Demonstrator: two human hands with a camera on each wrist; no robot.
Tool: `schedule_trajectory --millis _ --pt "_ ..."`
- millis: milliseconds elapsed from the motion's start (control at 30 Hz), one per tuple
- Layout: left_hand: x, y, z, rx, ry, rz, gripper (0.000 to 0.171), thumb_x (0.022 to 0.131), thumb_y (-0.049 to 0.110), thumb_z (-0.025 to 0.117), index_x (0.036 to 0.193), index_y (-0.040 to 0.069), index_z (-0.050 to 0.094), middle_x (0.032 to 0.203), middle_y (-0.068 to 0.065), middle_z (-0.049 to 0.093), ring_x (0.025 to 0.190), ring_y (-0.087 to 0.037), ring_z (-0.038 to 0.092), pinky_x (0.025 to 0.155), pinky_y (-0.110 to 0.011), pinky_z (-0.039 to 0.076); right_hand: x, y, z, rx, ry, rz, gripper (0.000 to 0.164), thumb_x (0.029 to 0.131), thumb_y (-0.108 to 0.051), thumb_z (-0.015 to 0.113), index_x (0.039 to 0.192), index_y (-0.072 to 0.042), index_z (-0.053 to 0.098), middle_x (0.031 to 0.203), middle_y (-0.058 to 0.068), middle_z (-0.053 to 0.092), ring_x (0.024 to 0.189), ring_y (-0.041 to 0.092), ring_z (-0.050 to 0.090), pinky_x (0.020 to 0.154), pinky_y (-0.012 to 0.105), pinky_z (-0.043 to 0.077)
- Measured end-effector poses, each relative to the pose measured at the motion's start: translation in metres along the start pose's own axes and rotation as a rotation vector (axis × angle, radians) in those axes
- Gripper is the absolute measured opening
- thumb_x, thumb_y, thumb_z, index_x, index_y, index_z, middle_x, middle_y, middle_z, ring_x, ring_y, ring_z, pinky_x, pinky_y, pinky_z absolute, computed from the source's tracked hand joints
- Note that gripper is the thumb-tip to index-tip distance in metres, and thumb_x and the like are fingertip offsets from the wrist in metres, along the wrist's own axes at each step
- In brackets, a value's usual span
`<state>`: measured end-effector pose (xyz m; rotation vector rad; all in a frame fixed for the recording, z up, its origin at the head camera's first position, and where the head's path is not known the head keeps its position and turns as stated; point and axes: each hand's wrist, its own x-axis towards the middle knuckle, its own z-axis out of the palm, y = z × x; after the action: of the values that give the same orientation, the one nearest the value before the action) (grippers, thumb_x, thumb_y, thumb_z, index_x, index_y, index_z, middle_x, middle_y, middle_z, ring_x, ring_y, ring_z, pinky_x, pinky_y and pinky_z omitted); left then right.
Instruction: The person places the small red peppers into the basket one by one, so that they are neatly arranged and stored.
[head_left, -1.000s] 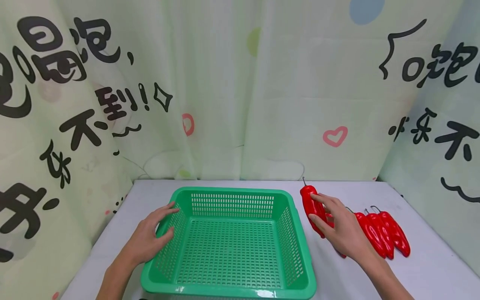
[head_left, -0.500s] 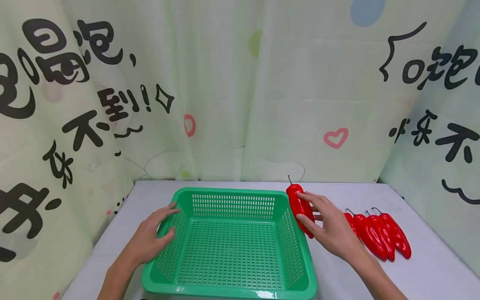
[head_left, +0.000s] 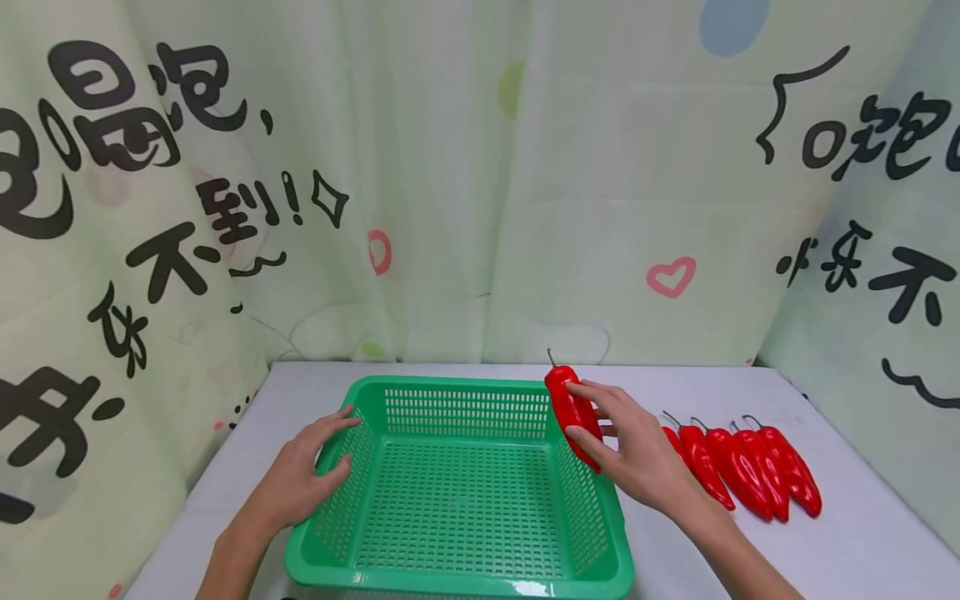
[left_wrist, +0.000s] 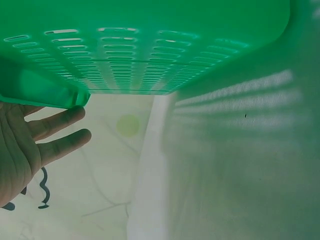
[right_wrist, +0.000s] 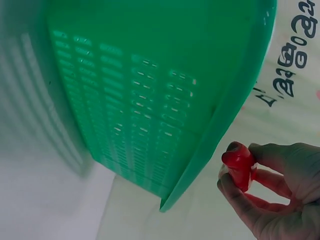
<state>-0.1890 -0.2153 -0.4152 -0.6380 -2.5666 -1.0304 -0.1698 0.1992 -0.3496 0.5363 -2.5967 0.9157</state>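
My right hand [head_left: 637, 446] pinches a red chili pepper [head_left: 573, 412] between thumb and fingers, stem up and slightly tilted. It is over the right rim of the green plastic basket [head_left: 461, 382]. In the right wrist view the pepper's tip [right_wrist: 239, 165] shows between the fingertips, beside the basket's outer wall [right_wrist: 150, 30]. My left hand [head_left: 296, 475] is at the basket's left side, fingers extended and spread near the rim. From the left wrist view, two fairly straight fingers [left_wrist: 65, 145] show, one right at the rim.
Several red peppers [head_left: 738, 471] lie side by side on the white table [head_left: 825, 442], to the right of the basket and behind my right forearm. Patterned curtains [head_left: 450, 167] hang behind the table and along both sides.
My right hand has carried the pepper leftward, from beside the basket to over its right rim, uncovering more of the peppers on the table. The left hand has stayed in place.
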Motion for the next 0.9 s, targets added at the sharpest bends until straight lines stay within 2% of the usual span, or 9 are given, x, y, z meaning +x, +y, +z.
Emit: schedule_trajectory --millis 267,600,900 --pt "-0.001 -0.001 0.001 0.009 0.006 0.007 0.045 0.091 0.0 0.068 0.136 0.003 0.062 0.151 -0.018 0.052 0.138 -0.045 0.047 0.103 -0.065 0.044 0.007 -0.009 0.004 0.031 -0.014 -0.063 0.06 0.088 -0.012 0.08 0.143 -0.01 0.058 0.14 0.015 0.058 0.116 0.033 0.063 0.079 0.039 0.063" --pt "0.0 0.0 0.0 -0.005 0.001 0.002 0.045 0.092 0.0 0.068 0.136 0.003 0.062 0.151 -0.019 0.051 0.138 -0.046 0.047 0.104 -0.066 0.043 0.016 -0.02 0.008 0.063 -0.059 -0.066 0.062 0.087 -0.011 0.081 0.143 -0.006 0.056 0.141 0.016 0.058 0.115 0.033 0.064 0.079 0.038 0.063" --pt "0.0 0.0 0.0 -0.005 0.001 0.002 0.044 0.092 0.0 0.067 0.136 0.003 0.062 0.151 -0.019 0.052 0.138 -0.045 0.047 0.104 -0.065 0.044 0.022 -0.03 0.013 0.091 -0.085 -0.083 0.059 0.088 -0.01 0.08 0.142 -0.005 0.057 0.137 0.015 0.06 0.108 0.029 0.066 0.078 0.035 0.063"
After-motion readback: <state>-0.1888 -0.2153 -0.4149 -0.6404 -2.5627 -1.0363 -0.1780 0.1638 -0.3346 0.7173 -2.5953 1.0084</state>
